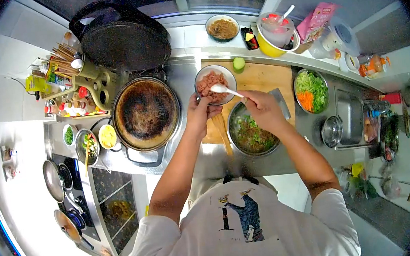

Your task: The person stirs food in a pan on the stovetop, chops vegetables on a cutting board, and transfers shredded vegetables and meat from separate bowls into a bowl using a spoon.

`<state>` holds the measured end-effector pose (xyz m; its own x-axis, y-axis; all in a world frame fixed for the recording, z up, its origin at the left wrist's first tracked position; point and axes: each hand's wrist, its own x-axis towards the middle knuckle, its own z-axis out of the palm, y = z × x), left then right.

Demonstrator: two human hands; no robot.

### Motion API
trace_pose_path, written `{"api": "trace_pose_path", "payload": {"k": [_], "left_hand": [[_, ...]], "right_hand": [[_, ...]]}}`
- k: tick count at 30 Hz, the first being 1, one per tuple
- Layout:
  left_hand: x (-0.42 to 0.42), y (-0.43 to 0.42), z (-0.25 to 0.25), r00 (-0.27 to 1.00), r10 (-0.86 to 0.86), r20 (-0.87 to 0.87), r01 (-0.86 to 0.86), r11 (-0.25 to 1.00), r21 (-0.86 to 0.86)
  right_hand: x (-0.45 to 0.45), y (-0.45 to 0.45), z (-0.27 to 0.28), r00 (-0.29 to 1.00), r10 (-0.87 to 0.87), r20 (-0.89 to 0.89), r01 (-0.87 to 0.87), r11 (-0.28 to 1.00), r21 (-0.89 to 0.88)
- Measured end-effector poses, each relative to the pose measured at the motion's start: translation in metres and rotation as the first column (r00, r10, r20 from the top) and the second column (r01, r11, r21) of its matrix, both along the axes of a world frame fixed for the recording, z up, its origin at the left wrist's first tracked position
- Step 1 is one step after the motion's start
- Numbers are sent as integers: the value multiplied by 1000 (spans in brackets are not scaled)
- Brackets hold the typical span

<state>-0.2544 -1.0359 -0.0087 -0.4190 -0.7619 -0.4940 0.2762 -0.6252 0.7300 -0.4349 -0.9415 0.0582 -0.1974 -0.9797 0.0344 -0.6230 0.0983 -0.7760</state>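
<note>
My left hand [200, 114] grips the near rim of a bowl [232, 78] holding pinkish raw meat pieces [209, 83]. The fingers of my right hand [263, 110] are closed round the handle of a white spoon [222, 88], whose head rests in the meat. Just below my right hand stands a steel mixing bowl [232, 137] with chopped greens and brownish contents; my hand partly covers it. A long wooden utensil [223, 133] lies between the two bowls. Under them is a wooden cutting board [269, 73], with a broad metal blade [281, 102] at its right.
To the left sits a round griddle [146, 115] with its dark lid [123, 41] raised. A bowl of shredded vegetables [311, 87] stands right of the board, before the sink [350, 107]. A green vegetable piece [239, 64] and a yellow bowl [271, 48] are farther back.
</note>
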Motion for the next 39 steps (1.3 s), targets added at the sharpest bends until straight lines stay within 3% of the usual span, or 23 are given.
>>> {"api": "trace_pose_path", "payload": {"k": [2,4,8,13,14,16,20,22,23,25,30,39], "left_hand": [[-1,4,0,1000,-22,8,22,999,-26],[-2,10,5,999,-38,20,39,998,-46],[-2,16,18,987,-91,134,106,988,-110],[-3,23,7,988,-76,133,95,985,-141],[-2,25,4,987,-89,131,110,981,-162],[-1,27,-1,986,-107,130,130,974,-183],[2,36,0,974,-143,173,174,968,-180],[0,38,2,970,-157,187,193,962,-192],[0,38,1,972,-170,160,197,964,-177],[-1,39,-1,974,-182,132,202,966,-160],[-2,39,-5,988,-140,59,145,985,-88],[-7,40,-12,979,-202,40,204,977,-58]], "right_hand": [[-2,0,3,1000,-14,0,14,999,-42],[-2,-1,4,992,-67,-108,56,993,-101],[-2,12,-13,988,-109,-106,100,992,-81],[4,29,-42,989,-149,23,139,959,245],[4,31,-43,988,-153,25,143,959,245],[6,32,-44,861,-358,361,165,868,468],[6,35,-49,749,-432,502,128,838,530],[6,36,-47,616,-460,639,65,839,541],[6,36,-45,616,-461,639,66,838,542],[7,38,-41,479,-498,722,65,841,537],[-4,47,-39,409,-506,760,50,844,534],[-18,71,-43,299,-483,823,51,869,491]]}}
